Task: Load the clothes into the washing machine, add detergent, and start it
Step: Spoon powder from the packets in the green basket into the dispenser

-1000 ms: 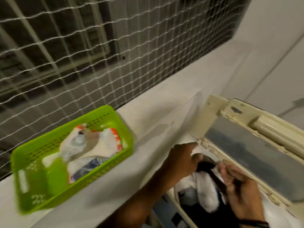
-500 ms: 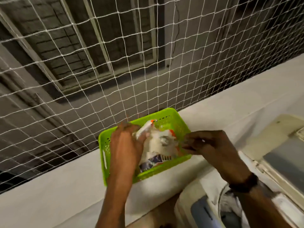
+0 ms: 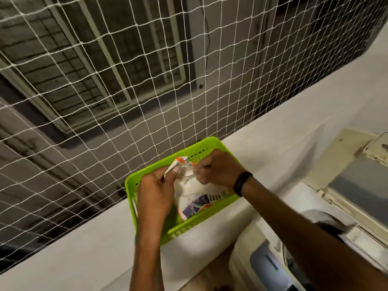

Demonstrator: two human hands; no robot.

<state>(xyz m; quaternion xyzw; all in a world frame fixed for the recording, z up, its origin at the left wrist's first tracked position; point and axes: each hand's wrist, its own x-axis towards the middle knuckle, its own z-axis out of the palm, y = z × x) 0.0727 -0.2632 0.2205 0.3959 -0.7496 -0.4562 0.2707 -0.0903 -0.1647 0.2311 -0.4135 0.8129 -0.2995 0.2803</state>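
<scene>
A white detergent pouch (image 3: 194, 196) with orange and blue print stands in a lime green basket (image 3: 189, 227) on the white ledge. My left hand (image 3: 156, 192) grips the pouch's upper left side. My right hand (image 3: 216, 170), with a black band on the wrist, pinches the pouch's top edge from the right. The top-loading washing machine (image 3: 264, 263) is at the lower right with its lid (image 3: 354, 185) raised; the drum opening is mostly hidden behind my right forearm.
The white ledge (image 3: 84, 255) runs diagonally from lower left to upper right. A white safety net (image 3: 126, 91) stands right behind the basket, with a neighbouring building's windows beyond it. A white wall fills the far upper right corner.
My hands left the machine's drum and went up to the basket. Both now close on the top of the detergent pouch, and the view has shifted left and up.
</scene>
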